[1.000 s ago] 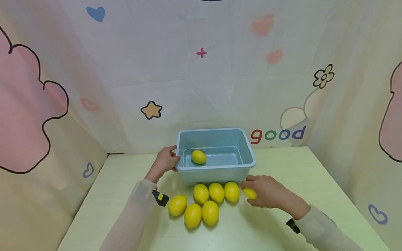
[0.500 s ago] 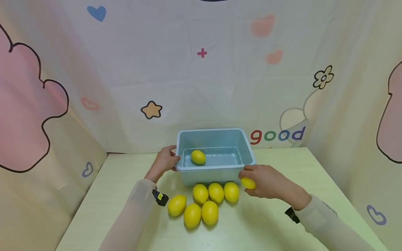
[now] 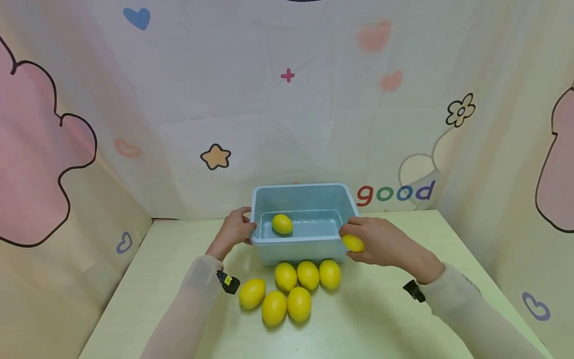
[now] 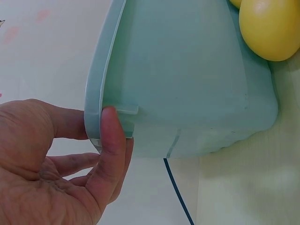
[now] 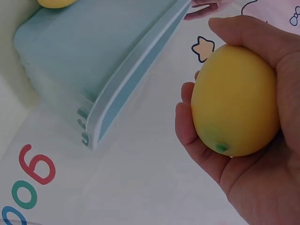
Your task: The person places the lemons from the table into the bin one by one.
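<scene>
A light blue plastic bin (image 3: 305,249) stands on the table, with one lemon (image 3: 282,224) lying inside toward its left. My left hand (image 3: 234,228) pinches the bin's rim at the left end; in the left wrist view, thumb and fingers lie on either side of the rim (image 4: 95,93). My right hand (image 3: 381,243) holds another lemon (image 5: 236,101), its fingers curled round it, beside the bin's front right corner at about rim height. Several lemons (image 3: 299,304) lie in two loose rows on the table in front of the bin.
The pale table (image 3: 358,324) has a printed curtain (image 3: 287,124) behind it and at both sides. The bin's back stands close to the rear curtain. The front-row lemons sit near the forearms' inner sides.
My right hand has lifted its lemon from beside the table lemons up to the bin's front right corner. My left hand has kept its place on the rim.
</scene>
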Motion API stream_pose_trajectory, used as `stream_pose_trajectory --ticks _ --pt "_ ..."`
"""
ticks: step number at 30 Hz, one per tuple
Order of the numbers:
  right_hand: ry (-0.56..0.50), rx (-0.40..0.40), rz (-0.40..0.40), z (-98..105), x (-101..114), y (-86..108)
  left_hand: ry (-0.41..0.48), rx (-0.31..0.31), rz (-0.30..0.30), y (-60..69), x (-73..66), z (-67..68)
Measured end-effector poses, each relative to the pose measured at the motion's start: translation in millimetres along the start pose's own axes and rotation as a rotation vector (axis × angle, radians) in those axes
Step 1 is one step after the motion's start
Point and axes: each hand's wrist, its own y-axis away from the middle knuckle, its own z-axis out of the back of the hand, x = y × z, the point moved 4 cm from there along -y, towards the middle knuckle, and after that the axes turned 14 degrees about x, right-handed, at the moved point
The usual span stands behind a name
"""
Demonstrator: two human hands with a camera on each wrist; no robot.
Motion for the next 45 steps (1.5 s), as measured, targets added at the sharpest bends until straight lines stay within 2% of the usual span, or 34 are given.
stream_pose_trajectory --ticks 7,17,26,35,45 --pt "-0.001 -0.003 -0.003 9.1 -1.5 -7.9 0.013 -0.003 0.004 -1.1 1.2 -0.3" --pt "0.046 -0.067 0.038 30.3 3.8 -21.8 0.001 -0.001 0.005 -0.2 0.7 0.1" --pt "0.034 -0.090 0.092 44.2 10.3 -35.0 -0.013 0.001 0.005 -1.4 2.1 1.5" --pt "0.016 -0.054 0.030 54.1 -0.4 -49.0 -0.009 0.003 0.013 -0.1 1.6 -0.6" --pt "0.020 -0.047 0.007 65.0 -8.4 -66.9 -0.007 -0.002 0.012 0.6 0.5 0.0"
